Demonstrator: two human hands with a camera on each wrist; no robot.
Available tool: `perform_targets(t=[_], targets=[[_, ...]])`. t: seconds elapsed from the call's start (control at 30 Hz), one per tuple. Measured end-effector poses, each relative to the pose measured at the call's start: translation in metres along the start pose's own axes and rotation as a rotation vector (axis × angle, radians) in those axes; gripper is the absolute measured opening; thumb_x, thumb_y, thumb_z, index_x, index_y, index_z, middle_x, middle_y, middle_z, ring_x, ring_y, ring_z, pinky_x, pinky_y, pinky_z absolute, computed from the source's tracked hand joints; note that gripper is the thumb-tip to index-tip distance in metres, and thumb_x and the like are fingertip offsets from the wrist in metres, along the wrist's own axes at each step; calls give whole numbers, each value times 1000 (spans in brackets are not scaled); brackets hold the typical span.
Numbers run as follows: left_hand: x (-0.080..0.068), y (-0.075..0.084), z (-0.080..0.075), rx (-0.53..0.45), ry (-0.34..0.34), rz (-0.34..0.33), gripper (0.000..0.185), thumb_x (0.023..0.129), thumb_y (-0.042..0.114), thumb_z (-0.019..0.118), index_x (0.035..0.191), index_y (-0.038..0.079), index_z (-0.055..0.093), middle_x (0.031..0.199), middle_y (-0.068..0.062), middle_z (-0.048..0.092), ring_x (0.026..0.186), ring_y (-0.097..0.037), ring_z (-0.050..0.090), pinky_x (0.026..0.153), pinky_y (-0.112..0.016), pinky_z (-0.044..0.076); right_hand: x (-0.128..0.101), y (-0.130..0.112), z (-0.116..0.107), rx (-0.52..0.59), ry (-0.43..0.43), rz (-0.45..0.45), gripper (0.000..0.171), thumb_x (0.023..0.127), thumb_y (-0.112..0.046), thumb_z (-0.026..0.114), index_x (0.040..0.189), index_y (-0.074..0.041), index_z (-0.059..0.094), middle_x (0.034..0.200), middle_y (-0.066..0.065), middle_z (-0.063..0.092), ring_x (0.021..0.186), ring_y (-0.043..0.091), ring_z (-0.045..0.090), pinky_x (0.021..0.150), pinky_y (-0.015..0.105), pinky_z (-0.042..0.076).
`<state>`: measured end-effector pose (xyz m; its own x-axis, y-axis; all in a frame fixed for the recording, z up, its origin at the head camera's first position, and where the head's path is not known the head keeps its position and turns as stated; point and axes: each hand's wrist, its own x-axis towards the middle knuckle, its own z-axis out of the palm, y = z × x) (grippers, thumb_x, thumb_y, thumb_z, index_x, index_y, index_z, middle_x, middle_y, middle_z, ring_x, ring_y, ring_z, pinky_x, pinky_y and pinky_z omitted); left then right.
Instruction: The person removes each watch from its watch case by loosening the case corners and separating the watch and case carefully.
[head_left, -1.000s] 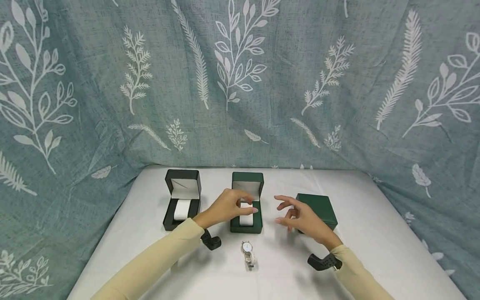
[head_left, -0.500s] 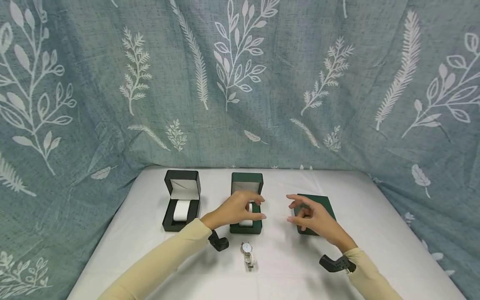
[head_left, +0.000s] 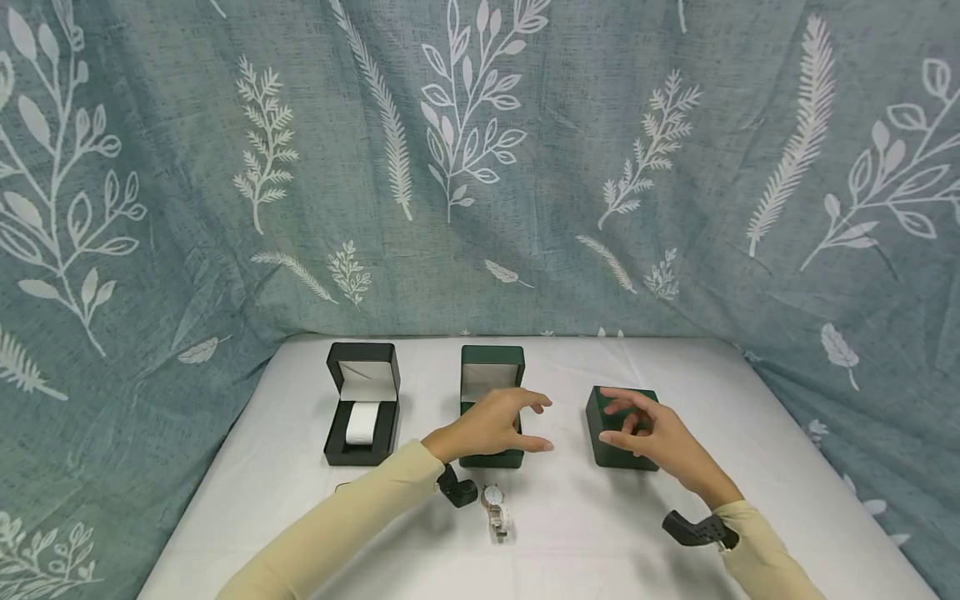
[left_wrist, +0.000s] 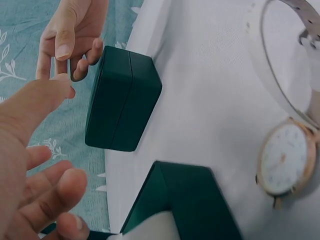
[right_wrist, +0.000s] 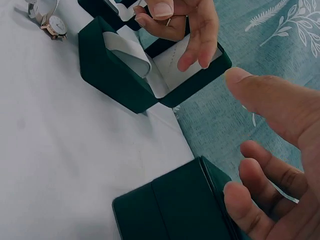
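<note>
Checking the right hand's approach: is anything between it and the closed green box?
Nothing visible. The right hand hovers at the closed green box, fingers over its lid; whether they touch is unclear. The open green box stands apart, beside it.

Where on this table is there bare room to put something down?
Bare cloth lies right of the closed green box toward the table edge, and left of the black open box. It is crowded around the middle open box, the watch and both hands.

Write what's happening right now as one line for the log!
left hand: open, over open green box | right hand: open, fingers at closed green box | watch: lying on table | black box: open
</note>
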<state>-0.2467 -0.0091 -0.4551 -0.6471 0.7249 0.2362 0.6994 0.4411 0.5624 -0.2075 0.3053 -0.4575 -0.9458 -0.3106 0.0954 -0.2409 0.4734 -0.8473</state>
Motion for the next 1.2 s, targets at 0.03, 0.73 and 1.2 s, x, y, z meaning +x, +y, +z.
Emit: perform_targets(t=[0.03, 0.73, 1.2], targets=[[1, 1, 1, 4, -7, 3, 63, 91, 46, 78, 143, 14, 60, 127, -2, 66, 63, -1, 56, 62, -18, 49, -2, 1, -2, -10, 10, -2, 70, 91, -33, 81, 152, -20, 50, 134, 13, 57, 83, 26, 57, 63, 40, 51], [33, 13, 33, 90, -56, -36, 79, 89, 55, 77, 152, 16, 49, 134, 1, 63, 116, -17, 62, 96, -32, 48, -29, 29, -34, -145, 159, 61, 71, 93, -40, 78, 155, -25, 47, 143, 10, 52, 105, 25, 50, 80, 29, 48], [52, 10, 56, 39, -90, -85, 99, 87, 57, 78, 161, 10, 32, 140, -8, 61, 126, -17, 58, 98, -32, 50, -39, 56, -47, -77, 81, 188, 84, 88, -41, 82, 159, -33, 38, 154, 9, 34, 107, 31, 55, 79, 46, 49]])
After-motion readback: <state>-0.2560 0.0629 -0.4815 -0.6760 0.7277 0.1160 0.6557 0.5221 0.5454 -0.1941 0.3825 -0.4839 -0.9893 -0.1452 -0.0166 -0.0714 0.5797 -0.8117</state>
